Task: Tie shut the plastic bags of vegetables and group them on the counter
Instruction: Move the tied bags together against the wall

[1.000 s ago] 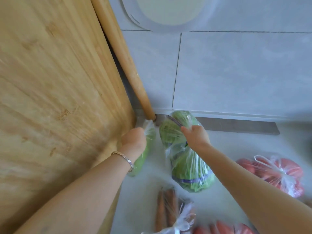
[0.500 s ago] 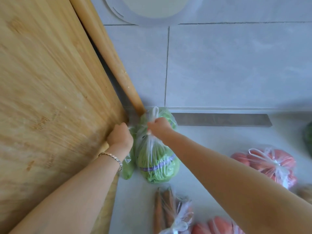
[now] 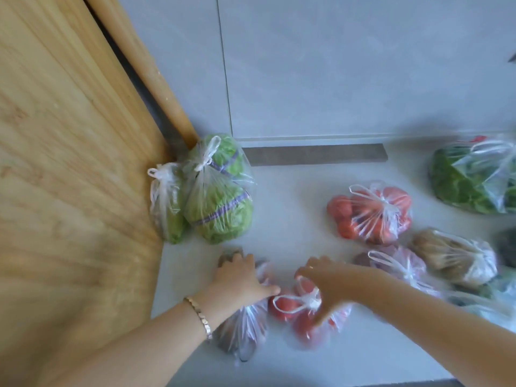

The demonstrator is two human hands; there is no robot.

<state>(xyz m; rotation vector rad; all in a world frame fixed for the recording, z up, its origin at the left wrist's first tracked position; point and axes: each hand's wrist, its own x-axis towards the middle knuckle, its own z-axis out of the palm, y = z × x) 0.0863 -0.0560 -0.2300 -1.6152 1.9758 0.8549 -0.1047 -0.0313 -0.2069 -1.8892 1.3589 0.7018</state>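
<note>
Two tied green bags stand in the back corner against the wooden board: a lettuce bag (image 3: 220,208) and a smaller bag of green vegetables (image 3: 167,208) to its left. Nearer to me, my left hand (image 3: 240,280) lies on a blurred bag of carrots (image 3: 243,328), its fingers wrapped over the top end. Just right of it, my right hand (image 3: 326,280) arches with spread fingers over the knot of a tied bag of tomatoes (image 3: 301,317). The two bags lie side by side on the grey counter (image 3: 293,196).
A big wooden board (image 3: 69,163) and a rolling pin (image 3: 145,65) lean on the left. To the right lie more tied bags: tomatoes (image 3: 371,213), dark leafy greens (image 3: 474,182), a brown vegetable (image 3: 452,255), a purplish one (image 3: 399,263). The tiled wall (image 3: 335,65) closes the back.
Both hands let go of the two green bags in the corner and came back toward me. They now sit on the carrot bag and the near tomato bag.
</note>
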